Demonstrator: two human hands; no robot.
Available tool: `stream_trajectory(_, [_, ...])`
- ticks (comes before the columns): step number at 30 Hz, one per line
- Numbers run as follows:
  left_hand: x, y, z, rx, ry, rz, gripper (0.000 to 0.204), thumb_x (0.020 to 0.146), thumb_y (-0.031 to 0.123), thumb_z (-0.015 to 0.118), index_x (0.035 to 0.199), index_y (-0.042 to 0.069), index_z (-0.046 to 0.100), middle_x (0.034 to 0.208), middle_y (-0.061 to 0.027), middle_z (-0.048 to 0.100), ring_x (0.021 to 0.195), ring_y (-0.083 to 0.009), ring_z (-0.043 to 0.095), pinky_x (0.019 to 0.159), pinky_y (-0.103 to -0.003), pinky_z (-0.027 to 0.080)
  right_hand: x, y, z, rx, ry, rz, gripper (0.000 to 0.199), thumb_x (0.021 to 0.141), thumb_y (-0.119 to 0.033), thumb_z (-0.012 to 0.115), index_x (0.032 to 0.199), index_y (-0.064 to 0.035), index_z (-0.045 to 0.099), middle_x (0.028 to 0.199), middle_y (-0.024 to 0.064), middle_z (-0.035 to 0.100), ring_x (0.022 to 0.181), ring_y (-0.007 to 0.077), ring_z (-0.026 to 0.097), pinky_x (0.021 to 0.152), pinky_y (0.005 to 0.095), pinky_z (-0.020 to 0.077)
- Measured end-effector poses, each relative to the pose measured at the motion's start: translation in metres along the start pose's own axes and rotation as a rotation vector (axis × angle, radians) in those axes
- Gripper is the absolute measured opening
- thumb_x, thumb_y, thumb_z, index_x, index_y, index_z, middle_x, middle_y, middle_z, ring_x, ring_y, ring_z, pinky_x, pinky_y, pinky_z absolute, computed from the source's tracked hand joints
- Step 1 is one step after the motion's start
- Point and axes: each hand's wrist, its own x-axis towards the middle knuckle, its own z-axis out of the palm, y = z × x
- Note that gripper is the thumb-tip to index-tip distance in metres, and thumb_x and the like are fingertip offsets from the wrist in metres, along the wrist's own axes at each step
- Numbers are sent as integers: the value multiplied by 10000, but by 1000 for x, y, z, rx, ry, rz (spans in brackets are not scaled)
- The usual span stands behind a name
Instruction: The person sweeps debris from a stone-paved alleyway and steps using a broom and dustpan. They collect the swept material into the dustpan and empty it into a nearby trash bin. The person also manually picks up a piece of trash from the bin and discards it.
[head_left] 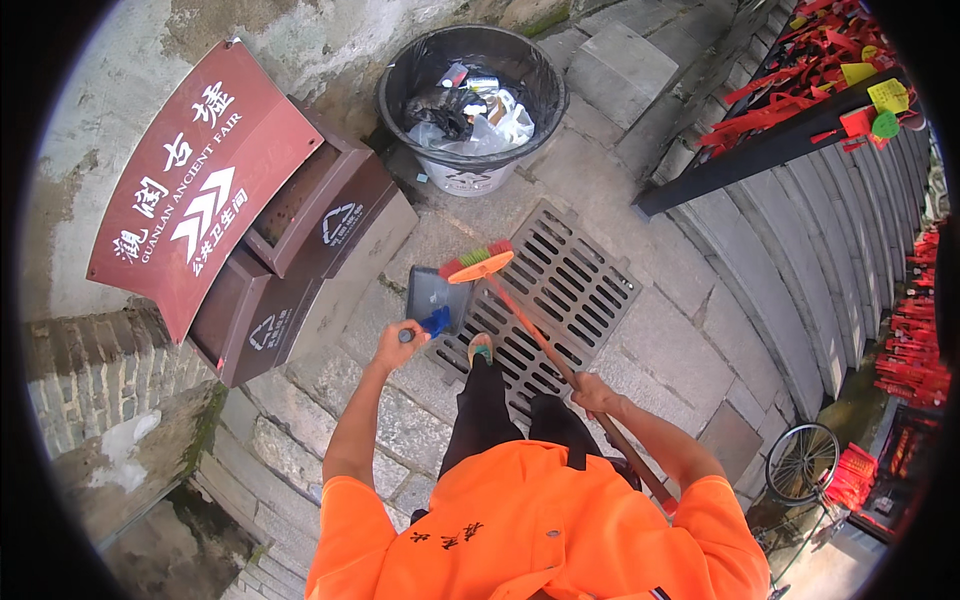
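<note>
— Orange bristle block on that broom (479, 263), with green and red bristles; its head sits at the top edge of the dark dustpan (437, 298), right where the pan meets the metal drain grate (555, 300). Who holds what?

— From the head view, the right hand (592, 393) is closed around the long broom handle low down on the shaft. The left hand (400, 345) is wrapped shut on the dustpan's blue handle, and the pan rests on the stone paving (400, 420) just beside the grate.

— And where would the sweepings go?

— A round bin with a black liner (470, 95) stands beyond the grate, already holding plastic and paper litter. A brown double recycling bin (300, 270) is to the left, under a dark red sign (190, 180).

— What could go wrong, do you think?

— The slots in the grate are my main worry. With the broom working along its edge, I judge that small debris could be flicked past the pan lip and drop through. The pan also looks tilted on uneven slabs, so a gap under its lip might let dust slide beneath. One foot (481, 349) stands on the grate itself, near the pan, and a careless stroke could knock it.
</note>
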Motion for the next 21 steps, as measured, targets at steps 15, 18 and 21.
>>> stream_trajectory(15, [-16,14,26,-157,250,-71,97,777,79,682,814,13,620,752,-14,613,693,-64,531,669,-227,448,-14,-73,-142,984,-307,76,352,789,-33,524,1133,34,490,530,1,375,304,82,316,291,243,240])
stream_trajectory(18, [-13,24,33,-152,308,-103,98,770,67,684,837,18,632,795,-19,635,724,-80,554,689,-244,460,39,-111,-155,971,-364,-41,310,805,-58,526,1106,11,498,550,-4,396,307,76,323,305,237,254])
stream_trajectory(21, [-14,34,41,-143,369,-142,104,767,46,683,854,17,632,830,-23,643,782,-93,571,744,-252,463,107,-147,-161,854,-364,-161,227,848,-125,551,1041,-11,513,563,4,429,309,83,344,311,240,269])
